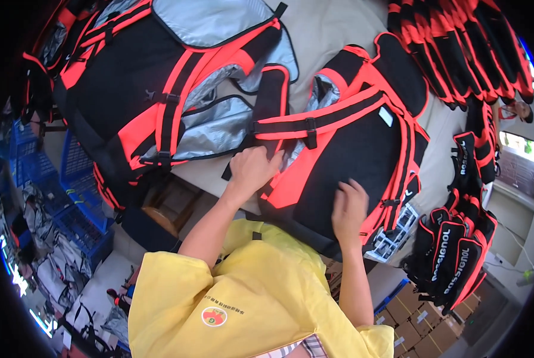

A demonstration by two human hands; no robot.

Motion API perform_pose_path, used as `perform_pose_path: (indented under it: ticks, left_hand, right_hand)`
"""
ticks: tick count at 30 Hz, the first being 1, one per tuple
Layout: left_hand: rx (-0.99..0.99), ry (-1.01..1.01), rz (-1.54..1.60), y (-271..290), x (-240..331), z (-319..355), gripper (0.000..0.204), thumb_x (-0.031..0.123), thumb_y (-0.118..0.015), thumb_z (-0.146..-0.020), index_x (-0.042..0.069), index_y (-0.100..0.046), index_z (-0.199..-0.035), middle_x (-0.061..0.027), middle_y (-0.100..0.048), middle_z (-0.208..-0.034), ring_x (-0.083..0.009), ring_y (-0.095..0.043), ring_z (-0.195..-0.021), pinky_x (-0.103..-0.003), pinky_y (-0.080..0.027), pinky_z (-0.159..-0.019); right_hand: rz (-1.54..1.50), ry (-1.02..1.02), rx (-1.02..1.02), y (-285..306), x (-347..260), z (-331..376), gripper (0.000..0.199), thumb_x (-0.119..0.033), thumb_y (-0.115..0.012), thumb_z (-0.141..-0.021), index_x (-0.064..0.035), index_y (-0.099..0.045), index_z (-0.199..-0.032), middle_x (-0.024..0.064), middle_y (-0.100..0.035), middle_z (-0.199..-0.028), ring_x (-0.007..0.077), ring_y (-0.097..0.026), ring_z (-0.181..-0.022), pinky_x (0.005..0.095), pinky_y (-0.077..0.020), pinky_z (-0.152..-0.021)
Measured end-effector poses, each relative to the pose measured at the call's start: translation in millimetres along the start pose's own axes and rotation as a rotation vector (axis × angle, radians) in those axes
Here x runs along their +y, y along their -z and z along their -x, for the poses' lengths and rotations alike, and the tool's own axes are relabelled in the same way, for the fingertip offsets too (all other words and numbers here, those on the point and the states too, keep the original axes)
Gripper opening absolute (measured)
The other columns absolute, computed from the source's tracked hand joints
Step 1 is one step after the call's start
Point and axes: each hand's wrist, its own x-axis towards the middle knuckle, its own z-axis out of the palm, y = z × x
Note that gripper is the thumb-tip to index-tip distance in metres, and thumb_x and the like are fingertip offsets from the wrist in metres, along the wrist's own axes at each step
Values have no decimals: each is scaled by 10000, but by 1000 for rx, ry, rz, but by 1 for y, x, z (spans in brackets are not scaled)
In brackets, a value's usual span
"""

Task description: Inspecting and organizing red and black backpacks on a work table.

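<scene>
A black and bright red-orange backpack lies on the pale table in front of me, its shoulder straps facing up. A silver lining shows inside its opening. My left hand is closed on the bag's left edge, close to a webbing strap with a buckle; the thumb lies toward the red side panel. My right hand rests on the black back panel with its fingers apart. Just left lies a second backpack of the same colours, its silver-lined flap folded open.
The pale table runs away from me beneath the bags. More red and black bags are piled at the far right, with others hanging lower down. Blue crates stand at the left, a wooden stool beneath the table, cartons at the lower right.
</scene>
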Motion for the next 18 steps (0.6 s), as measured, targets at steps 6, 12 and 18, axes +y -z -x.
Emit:
perform_pose_path:
  ticks: [6, 12, 18]
  left_hand:
    - [-93, -121, -22, 18, 1, -4, 546, 469, -630, -994, -9, -777, -773, -283, -702, -729, -482, -727, -737, -561, -585, -725]
    - [33, 283, 294, 0, -39, 4, 518, 470, -679, -972, -22, -758, -828, -304, -706, -822, -531, -694, -880, -581, -536, -782]
    - [-89, 177, 110, 43, -21, -1, 546, 532, -705, -953, 9, -762, -809, -255, -725, -803, -477, -719, -842, -538, -557, -753]
  right_hand:
    - [127, 521, -311, -50, -47, -74, 375, -420, -783, -870, -78, -714, -1009, 80, -700, -1113, 323, -593, -1250, 583, -366, -1190]
    - [185, 544, -361, 40, -30, -44, 253, -299, -820, -854, -101, -705, -963, 37, -666, -984, 229, -636, -1136, 674, -326, -1194]
    - [155, 395, -379, 31, -47, -45, 293, -282, -822, -876, -109, -725, -1092, 42, -689, -1154, 274, -576, -1360, 683, -321, -1193]
